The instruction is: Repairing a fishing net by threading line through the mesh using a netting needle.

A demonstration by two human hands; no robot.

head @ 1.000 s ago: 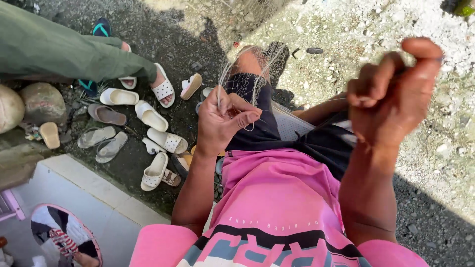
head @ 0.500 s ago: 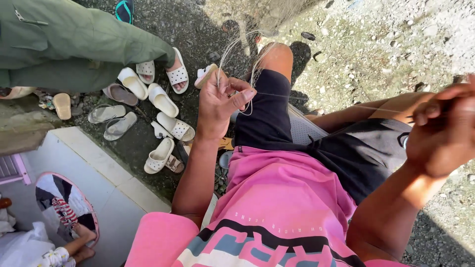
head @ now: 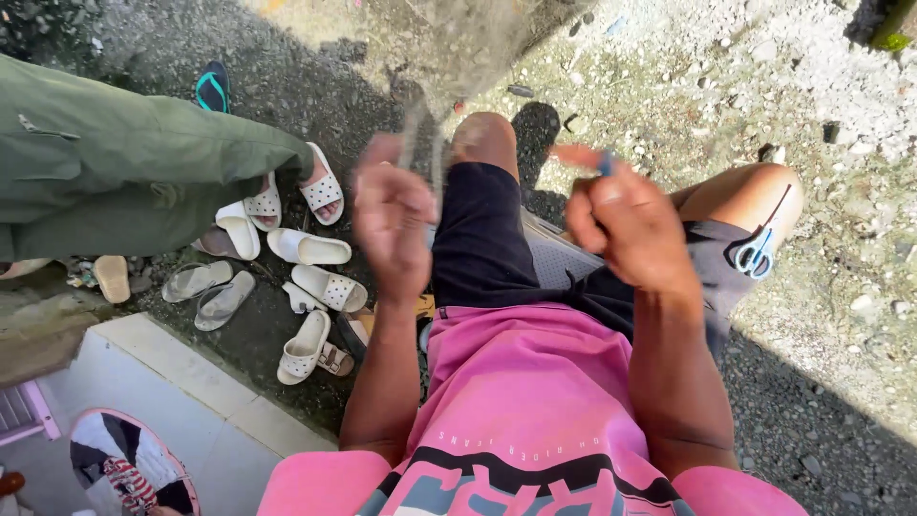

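Left hand, blurred, fingers curled shut on fine, translucent net mesh that hangs slack above the knees. Right hand closed in a pinch on a small blue tool. Blue-handled scissors rest on the dark shorts. Pale perforated sandals lie on coarse gravel.

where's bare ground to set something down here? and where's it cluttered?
Free: the sunlit gravel right of the right knee, and the pale concrete step lower left, between the sandals and the patterned round thing. Crowded: the sandal pile left of the left hand, beside another person's green-trousered leg. Scissors lie on the right thigh.
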